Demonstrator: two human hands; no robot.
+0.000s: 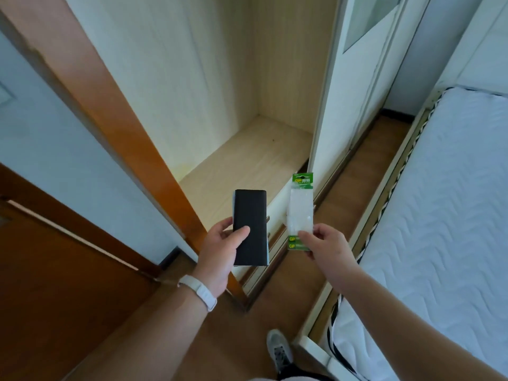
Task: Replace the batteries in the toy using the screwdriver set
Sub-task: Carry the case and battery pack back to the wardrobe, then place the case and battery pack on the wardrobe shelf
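My left hand [220, 251] grips a flat black case [250, 215], the screwdriver set, held upright with the thumb across its front. My right hand [327, 243] pinches the lower end of a green and clear battery pack [300, 210], which stands up from my fingers. Both are held in the air in front of an open wardrobe. No toy is in view.
The open wardrobe compartment [247, 160] has a pale wooden floor with nothing on it. A brown door [55, 284] stands at the left. A bed with a white mattress [439, 215] runs along the right. My shoe [279, 350] is on the wooden floor [275, 306].
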